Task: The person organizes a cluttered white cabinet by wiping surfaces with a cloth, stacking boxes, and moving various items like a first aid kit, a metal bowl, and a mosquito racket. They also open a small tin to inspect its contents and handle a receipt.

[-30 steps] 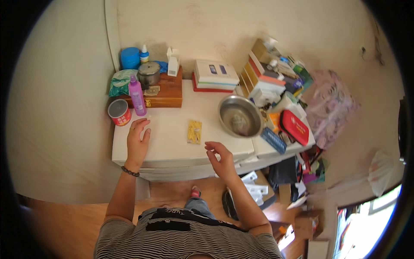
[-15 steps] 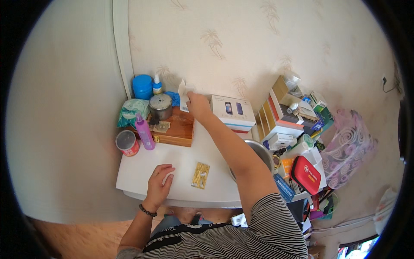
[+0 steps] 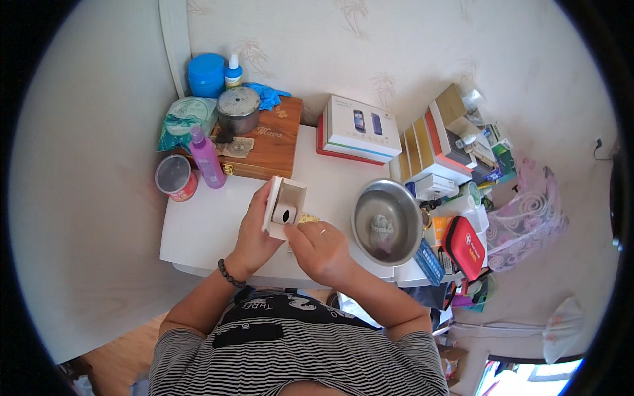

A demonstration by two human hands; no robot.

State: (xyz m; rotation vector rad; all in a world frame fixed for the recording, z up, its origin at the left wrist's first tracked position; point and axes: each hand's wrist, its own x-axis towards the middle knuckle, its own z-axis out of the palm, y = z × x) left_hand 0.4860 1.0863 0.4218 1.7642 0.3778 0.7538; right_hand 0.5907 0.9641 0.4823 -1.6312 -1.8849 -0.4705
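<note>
The left hand (image 3: pixel 254 232) holds the small white box (image 3: pixel 285 201) upright in its grip, open mouth facing right toward the right hand (image 3: pixel 319 247), whose fingertips touch its near right edge.

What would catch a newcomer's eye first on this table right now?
Both hands meet over the white table: the left hand holds a small open white box, and the right hand touches its lower edge. Right of them sits a steel bowl, with a red zip pouch beyond it. Behind the hands lies a wooden box carrying a lidded metal pot.
</note>
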